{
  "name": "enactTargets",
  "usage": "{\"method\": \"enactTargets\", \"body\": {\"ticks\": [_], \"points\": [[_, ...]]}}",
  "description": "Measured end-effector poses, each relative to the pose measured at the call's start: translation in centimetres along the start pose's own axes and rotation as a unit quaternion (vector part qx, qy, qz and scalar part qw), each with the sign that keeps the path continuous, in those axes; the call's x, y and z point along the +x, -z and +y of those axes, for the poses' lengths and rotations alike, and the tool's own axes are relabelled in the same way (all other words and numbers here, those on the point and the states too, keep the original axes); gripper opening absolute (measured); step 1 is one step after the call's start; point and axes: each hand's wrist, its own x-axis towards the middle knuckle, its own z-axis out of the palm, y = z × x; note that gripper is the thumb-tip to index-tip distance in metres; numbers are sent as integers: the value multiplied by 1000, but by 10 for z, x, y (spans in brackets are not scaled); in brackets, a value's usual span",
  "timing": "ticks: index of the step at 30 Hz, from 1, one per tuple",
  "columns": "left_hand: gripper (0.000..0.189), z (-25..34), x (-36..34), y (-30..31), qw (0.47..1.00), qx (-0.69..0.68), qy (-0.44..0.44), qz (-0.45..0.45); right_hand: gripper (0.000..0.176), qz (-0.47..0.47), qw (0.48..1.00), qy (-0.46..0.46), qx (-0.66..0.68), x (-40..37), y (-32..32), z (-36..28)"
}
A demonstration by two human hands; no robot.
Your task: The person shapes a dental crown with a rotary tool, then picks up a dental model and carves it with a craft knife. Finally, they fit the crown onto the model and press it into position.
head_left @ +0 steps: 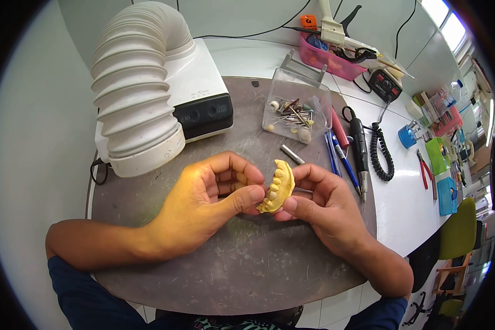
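Note:
A yellow plaster dental cast [280, 187], an arch with a row of teeth along its left side, is held upright above the grey work board. My right hand [324, 206] pinches its right side between thumb and fingers. From the left, my left hand [203, 201] curls in with its thumb and fingertips right at the lower left edge of the cast; some of those fingertips are hidden behind it. Just beyond the cast, a short metal bur or rod [292, 154] lies on the board [231, 280].
A white suction unit [203, 82] with a thick ribbed hose [132, 93] stands at the left. Behind the hands is a clear box [294, 118] of burs. To the right lie pens [344, 159], a handpiece [359, 146] with coiled cord, and red pliers [423, 168]. A pink basket [330, 60] sits behind.

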Motion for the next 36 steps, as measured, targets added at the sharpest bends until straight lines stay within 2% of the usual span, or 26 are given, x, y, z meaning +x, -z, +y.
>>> {"method": "enactTargets", "body": {"ticks": [23,26,28,36], "points": [[15,-2,-2,2,999,35,12,6,34,10,999,1,-51,-5,-5,1],[15,-2,-3,1,999,46,7,6,35,10,997,26,-68,-7,-5,4],[15,-2,-2,1,999,51,5,6,39,18,996,49,-70,-7,-7,5],[16,2,-1,5,999,15,38,-26,50,15,998,26,-62,-7,-9,-1]]}}
